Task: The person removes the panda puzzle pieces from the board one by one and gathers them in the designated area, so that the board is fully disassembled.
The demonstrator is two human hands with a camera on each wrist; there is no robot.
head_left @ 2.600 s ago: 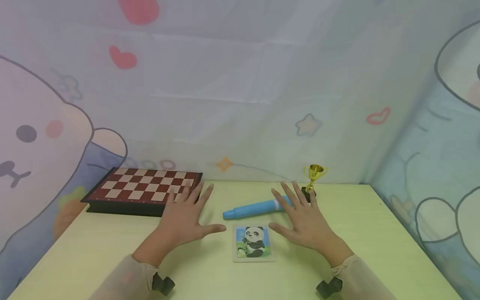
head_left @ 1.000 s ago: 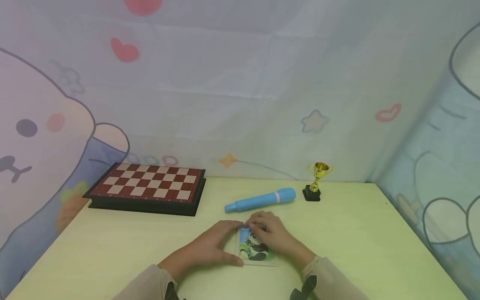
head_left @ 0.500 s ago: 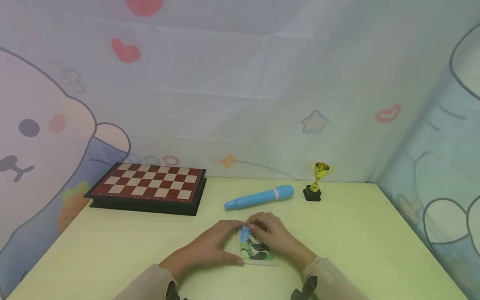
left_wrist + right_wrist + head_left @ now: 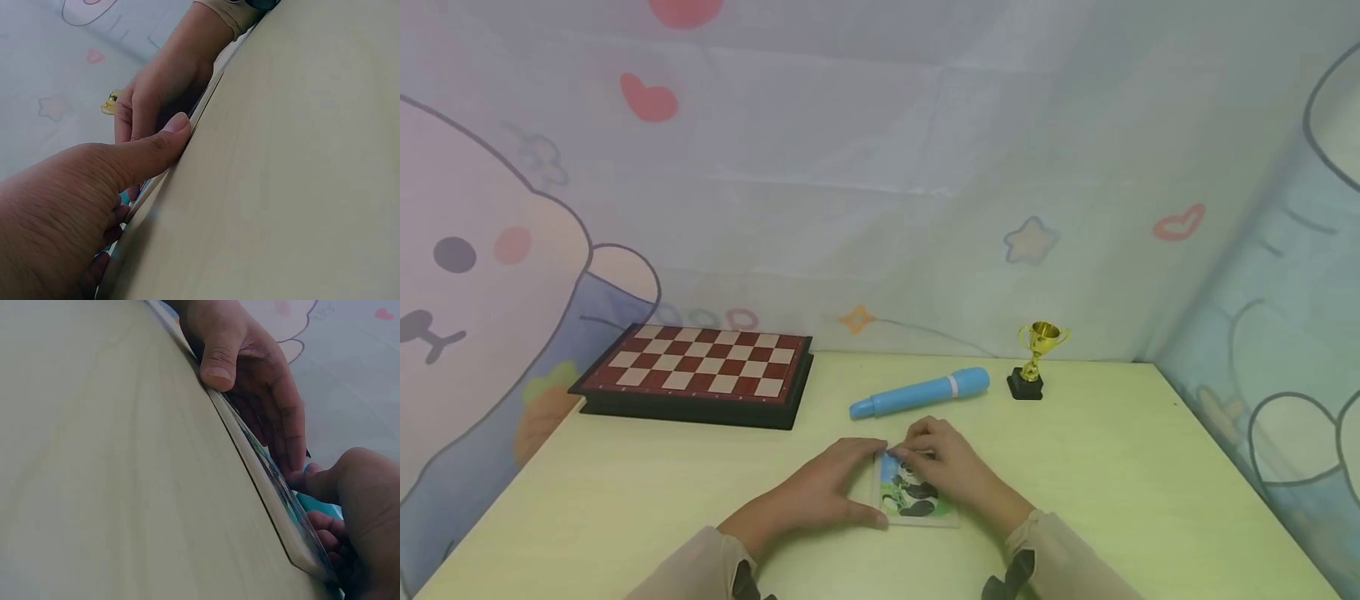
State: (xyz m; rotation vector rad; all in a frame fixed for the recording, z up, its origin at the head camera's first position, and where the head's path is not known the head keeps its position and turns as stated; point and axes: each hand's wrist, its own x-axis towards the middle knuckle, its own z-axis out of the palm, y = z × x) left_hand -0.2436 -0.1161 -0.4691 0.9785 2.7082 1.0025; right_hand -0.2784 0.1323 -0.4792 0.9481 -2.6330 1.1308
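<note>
A panda picture card (image 4: 917,500) lies flat on the pale green table (image 4: 1112,467), close to its near edge. My left hand (image 4: 861,487) grips the card's left side, with the thumb (image 4: 178,125) against the near edge and the fingers over the far corner. My right hand (image 4: 919,454) covers the card's right part, and its curled fingertips pinch at the far edge. The right wrist view shows the card's thin edge (image 4: 269,481) lying on the table between the left hand's thumb (image 4: 215,369) and my right hand (image 4: 350,506).
A blue marker-shaped tube (image 4: 919,392) lies just beyond the hands. A small gold trophy (image 4: 1037,360) stands to its right at the back. A red and cream chessboard (image 4: 700,373) sits at the back left. Printed cloth walls close in the table.
Both hands, spread flat beside the card 2.6 s ago, have closed onto it. Over the last second they barely move; the right fingertips shift slightly at the far edge.
</note>
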